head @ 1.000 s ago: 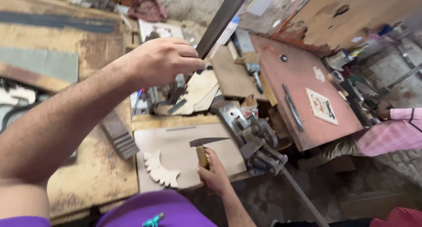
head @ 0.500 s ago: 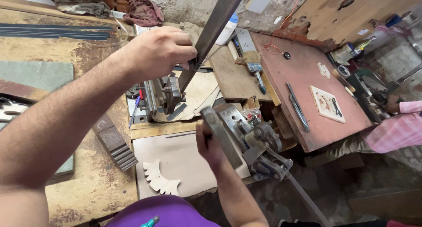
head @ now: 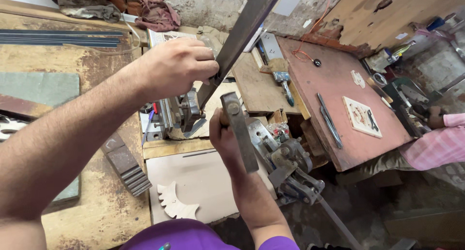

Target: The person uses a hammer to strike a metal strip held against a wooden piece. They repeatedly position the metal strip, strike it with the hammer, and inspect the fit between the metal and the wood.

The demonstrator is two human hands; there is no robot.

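Left hand [head: 177,66]: fingers wrapped tight round a long flat steel bar [head: 242,32], which slants up and away out of the top of the view; its lower end sits in a bench vise [head: 181,115] on the counter [head: 97,201].

Right hand [head: 224,134]: fingers closed round the handle of a hammer [head: 240,129], its head raised just beside the bar's lower end, above the vise. Whether the head touches the bar cannot be told.

Wooden counter: worn, stained. On it, near the person's body, a pale board [head: 198,177] carrying a cut-out toothed wooden shape [head: 174,204]. Left of the board, a ribbed dark metal block [head: 126,164].

Right of the hammer: a grey metal machine [head: 290,167] at the counter edge.

Beyond: a reddish board [head: 334,90] bearing a small square tile [head: 361,115] and a dark flat tool [head: 330,120]; a paintbrush [head: 281,71] lies beside its left edge.

Far right: another person's pink checked sleeve [head: 436,146].
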